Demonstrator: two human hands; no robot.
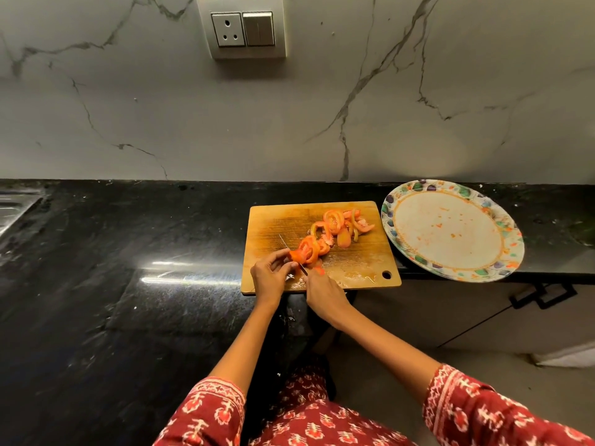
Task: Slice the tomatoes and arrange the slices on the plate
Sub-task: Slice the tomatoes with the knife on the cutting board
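1. On the black stone bench [128, 252] lies a wooden cutting board [363, 252], its near edge about level with the bench's front edge and a round hanging hole at its near right corner.
2. At the board's near left part the left hand [269, 275] holds the uncut end of a tomato [294, 255]; its fingers [281, 254] are curled round the fruit and pinch it against the board.
3. Just right of that end, several fresh slices [310, 249] lean together, touching the uncut piece.
4. The right hand [322, 291] is closed round the handle of a knife [302, 268]; the handle itself is hidden inside the grip, and a short dark stretch of blade shows between the two hands, right at the tomato end.
5. Farther back and to the right on the board sits a looser heap of tomato slices and rings [344, 225], apart from the leaning ones.
6. A round plate [508, 217] with a coloured leaf-and-fruit rim stands on the bench just right of the board, close to it; its near side juts out past the bench's front edge. Only orange smears and specks mark its white middle.
7. Red patterned sleeves [467, 410] cover both upper forearms.
8. On the marble wall behind, a socket and switch plate [243, 29] is mounted above the board's left side.
9. A steel sink edge [16, 207] shows at far left.
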